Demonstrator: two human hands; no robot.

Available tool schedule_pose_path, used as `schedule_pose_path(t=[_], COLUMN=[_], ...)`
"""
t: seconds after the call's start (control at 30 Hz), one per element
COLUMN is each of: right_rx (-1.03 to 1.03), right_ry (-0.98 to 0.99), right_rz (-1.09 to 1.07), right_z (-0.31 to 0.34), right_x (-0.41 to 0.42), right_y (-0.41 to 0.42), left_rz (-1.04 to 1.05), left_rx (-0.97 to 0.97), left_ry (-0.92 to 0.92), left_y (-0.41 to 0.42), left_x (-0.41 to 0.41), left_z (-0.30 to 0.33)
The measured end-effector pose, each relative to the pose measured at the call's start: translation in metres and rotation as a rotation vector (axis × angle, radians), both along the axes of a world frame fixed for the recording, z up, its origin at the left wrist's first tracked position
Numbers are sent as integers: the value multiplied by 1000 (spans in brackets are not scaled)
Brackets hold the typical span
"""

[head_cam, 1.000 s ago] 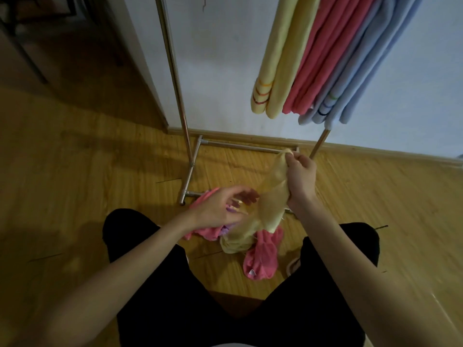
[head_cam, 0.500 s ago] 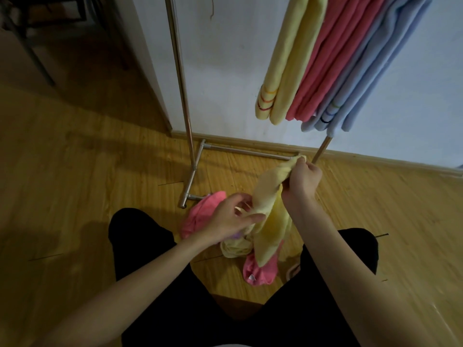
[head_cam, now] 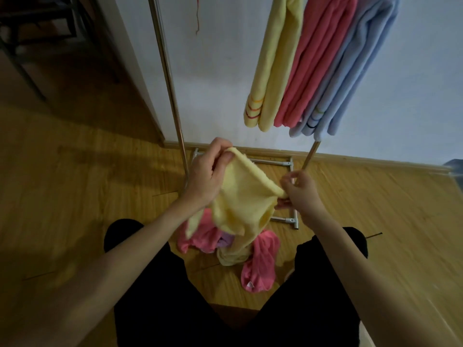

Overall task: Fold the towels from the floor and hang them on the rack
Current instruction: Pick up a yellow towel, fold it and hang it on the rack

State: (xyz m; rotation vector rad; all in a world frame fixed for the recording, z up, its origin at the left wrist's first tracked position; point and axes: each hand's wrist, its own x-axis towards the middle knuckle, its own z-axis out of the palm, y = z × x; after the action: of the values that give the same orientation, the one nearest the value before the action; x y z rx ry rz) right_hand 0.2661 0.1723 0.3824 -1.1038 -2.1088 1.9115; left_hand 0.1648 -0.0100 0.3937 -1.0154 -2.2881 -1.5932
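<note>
Covering most of the view, the wooden floor (head_cam: 75, 196) lies under a tall metal rack (head_cam: 166, 71) that stands by the white wall (head_cam: 220, 71). Three folded towels hang on the rack already: a hung yellow towel (head_cam: 270, 66), a hung pink towel (head_cam: 318, 61) and a hung blue towel (head_cam: 355, 71). The person kneels in black trousers, with a small pile of towels (head_cam: 258, 269) on the floor between the knees, pink, yellow and a bit of purple.

Both hands hold up one yellow towel (head_cam: 243, 204) above the pile, in front of the rack's feet. The left hand (head_cam: 208, 176) has its grip pinched tight on the top far corner. The right hand (head_cam: 300, 194) has its fingers closed on the near right corner. The edge between the two hands runs from upper left down to lower right, and that looks like the towel's long way. The rest of it sags down, and its low end seems to touch the pile.

What could go wrong: the towel is bunched and floppy, so the fold may come out crooked if the corners are not lined up. The hanging end may also drag another towel up with it. A loose pinch could let a corner slip
</note>
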Motion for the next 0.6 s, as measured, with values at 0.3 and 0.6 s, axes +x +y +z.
schedule_pose_path(t=[0.3, 0.6], right_rx=[218, -478], right_ry=[164, 534], right_rz=[659, 487], right_z=[10, 34], right_x=[10, -18], right_y=[12, -25], left_rz=[-252, -276], left_rx=[-64, -97], left_ry=[68, -13], left_y=[9, 0], left_x=[-7, -4], left_z=[56, 62])
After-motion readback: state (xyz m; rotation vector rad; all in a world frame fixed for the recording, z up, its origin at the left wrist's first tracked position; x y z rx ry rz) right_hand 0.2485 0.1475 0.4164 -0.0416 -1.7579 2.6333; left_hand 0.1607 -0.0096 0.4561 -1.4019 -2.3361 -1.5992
